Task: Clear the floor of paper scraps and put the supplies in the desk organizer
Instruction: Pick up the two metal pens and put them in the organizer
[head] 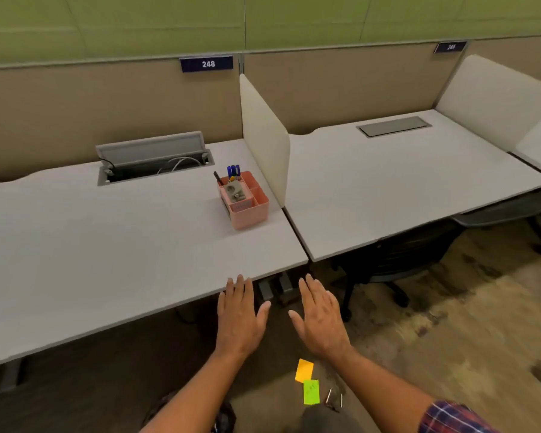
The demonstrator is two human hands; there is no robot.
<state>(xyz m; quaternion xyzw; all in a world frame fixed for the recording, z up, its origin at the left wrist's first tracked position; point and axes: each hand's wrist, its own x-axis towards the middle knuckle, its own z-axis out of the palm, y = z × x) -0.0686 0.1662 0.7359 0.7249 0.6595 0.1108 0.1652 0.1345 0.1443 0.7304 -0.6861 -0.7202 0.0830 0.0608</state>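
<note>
A pink desk organizer (249,214) stands on the grey desk (107,245) near the white divider; it holds blue pens, a black pen and a grey sharpener-like block. On the carpet below lie an orange paper scrap (304,370) and a green paper scrap (311,392), with two thin metal pins (328,395) beside them. My left hand (241,317) hovers flat at the desk's front edge, fingers spread, holding nothing. My right hand (320,317) hangs beside it over the floor, also flat and holding nothing.
A white divider panel (263,135) separates this desk from the neighbouring desk (403,182). An open cable hatch (153,157) sits at the back of the desk. A black office chair (397,260) is tucked under the right desk. Desk legs (272,287) stand just beyond my hands.
</note>
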